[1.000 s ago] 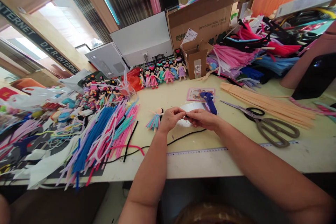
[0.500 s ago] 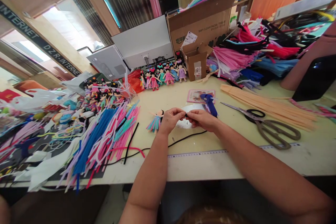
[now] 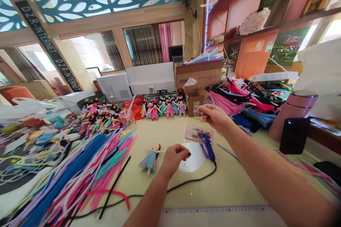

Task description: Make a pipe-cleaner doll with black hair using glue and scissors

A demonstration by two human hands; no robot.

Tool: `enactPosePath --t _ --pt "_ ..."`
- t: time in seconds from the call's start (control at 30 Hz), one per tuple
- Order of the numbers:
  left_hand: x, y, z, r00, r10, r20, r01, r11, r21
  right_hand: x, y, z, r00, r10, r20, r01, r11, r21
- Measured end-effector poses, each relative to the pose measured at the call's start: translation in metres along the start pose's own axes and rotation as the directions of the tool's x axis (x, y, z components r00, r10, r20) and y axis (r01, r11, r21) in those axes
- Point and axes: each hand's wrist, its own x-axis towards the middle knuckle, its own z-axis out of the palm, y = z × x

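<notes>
My left hand is pinched on a small black piece, too small to name, above a white shiny sheet. Up and to the right, my right hand is raised in front of the small cardboard box; its fingers are closed, and what they hold, if anything, I cannot make out. A pipe-cleaner doll with a blue and pink skirt lies left of my left hand. Beside the sheet lies a blue glue gun, partly over a pink-edged picture card.
Bundles of coloured pipe cleaners cover the left side. Finished dolls stand at the back. A black cord crosses the table above a ruler. My right forearm hides most of the scissors. A pink flask stands right.
My hands have parted: the right has moved up and away toward the small box, while the left keeps the small black piece. The camera view has tilted upward.
</notes>
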Motion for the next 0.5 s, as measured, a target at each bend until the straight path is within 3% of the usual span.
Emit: enactPosePath --t 0.13,0.23,0.37,0.5 --pt "-0.005 0.009 0.003 0.995 -0.002 0.095 -0.011 0.991 0.136 0.092 -0.014 -0.016 0.987 -0.087 -0.135 0.06 0.979 -0.194" --pt "-0.003 -0.003 -0.006 0.995 -0.065 0.081 0.046 0.975 0.218 0.15 -0.012 -0.018 0.962 -0.161 -0.222 0.059 0.911 -0.408" --pt "0.005 -0.031 -0.014 0.981 -0.163 0.102 0.132 0.956 0.261 0.211 0.003 -0.021 0.947 -0.215 -0.239 -0.017 0.709 -0.705" --pt "0.009 -0.044 -0.016 0.945 -0.287 0.157 0.234 0.929 0.286 0.25 0.027 -0.031 0.979 -0.13 -0.155 -0.077 0.472 -0.878"
